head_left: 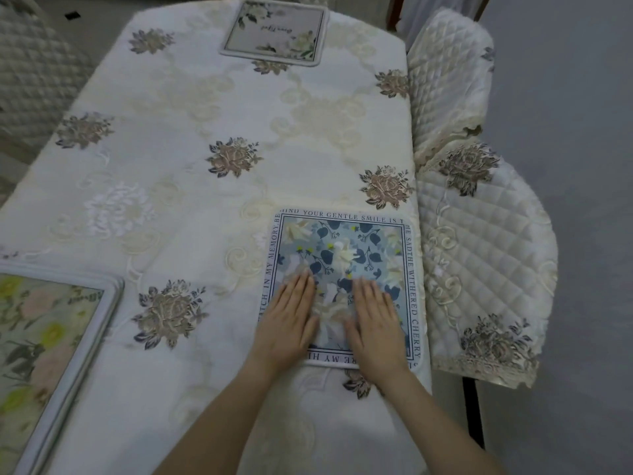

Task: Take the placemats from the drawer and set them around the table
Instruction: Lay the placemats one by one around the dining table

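Both hands, left [291, 320] and right [375, 323], fingers flat and released, pressing blue floral placemat [342, 255] at surface [205, 108] edge beside quilted chair [479, 252] (could slide off slippery cloth).

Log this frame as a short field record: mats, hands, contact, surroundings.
mats on table: three
blue mat: near right edge, lettered border
far mat: far end, pale floral
yellow-pink mat: near left, partly out of frame
left hand: flat on blue mat, fingers extended
right hand: flat on blue mat, fingers extended
table: embroidered floral cloth
chair: right side, quilted cover
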